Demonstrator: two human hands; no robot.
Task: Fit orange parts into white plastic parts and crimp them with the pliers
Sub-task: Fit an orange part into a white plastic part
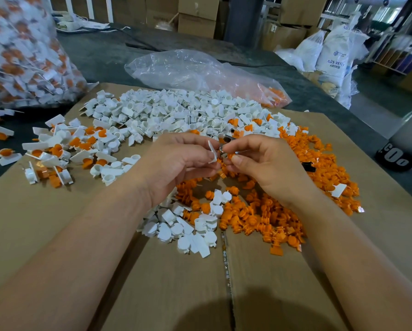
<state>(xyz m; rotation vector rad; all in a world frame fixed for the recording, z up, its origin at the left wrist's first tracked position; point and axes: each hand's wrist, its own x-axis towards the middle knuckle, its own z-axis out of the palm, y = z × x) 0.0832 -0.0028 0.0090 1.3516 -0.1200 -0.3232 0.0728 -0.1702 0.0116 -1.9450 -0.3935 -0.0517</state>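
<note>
1. Here, the left hand [181,161] pinches a white part [212,151] between thumb and fingertips, with the part's flat tab upright.
2. The right hand [264,166] meets it fingertip to fingertip, its fingers curled round the pliers [229,139].
3. Metal shows at the right fingertips, just beside the white part, and a black handle end sticks out past the right side of that hand. I cannot tell whether the tool's nose is closed.
4. I cannot tell whether an orange part is already in the held white part.
5. A white heap [176,108] lies just beyond both hands.
6. An orange heap [324,163] spreads under and to the right of the right hand.
7. Fitted pieces [56,149], white with orange, lie scattered left of the left hand.
8. Between the wrists sits a smaller mix of white and orange parts.
9. All of it rests on cardboard [56,223].
10. A crumpled clear bag [200,70] lies beyond the white heap, and a full bag [16,56] stands far left.
</note>
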